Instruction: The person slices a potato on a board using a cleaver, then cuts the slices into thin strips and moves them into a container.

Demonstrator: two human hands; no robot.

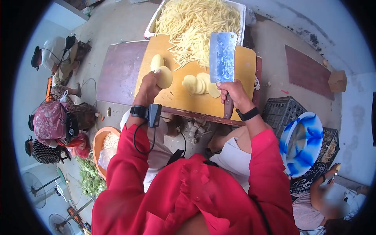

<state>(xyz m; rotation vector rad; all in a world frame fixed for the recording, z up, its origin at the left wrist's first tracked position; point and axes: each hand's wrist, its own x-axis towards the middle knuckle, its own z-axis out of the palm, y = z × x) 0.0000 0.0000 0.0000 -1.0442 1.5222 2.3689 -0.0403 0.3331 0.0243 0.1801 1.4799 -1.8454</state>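
Note:
My left hand grips a cut potato piece, its broad pale face turned up, over the left side of the wooden cutting board. Just behind it lies a peeled potato. With my right hand I hold a cleaver by its brown handle, the wide wet blade raised above the board. Several round potato slices overlap between my hands. Beyond them, a heap of potato strips spills from a white foam box onto the board.
Dark crates and a blue-and-white basin stand to my right, close to a co-worker holding something small. At left are an orange tub, green husks and several seated people. Standing fans are at lower left.

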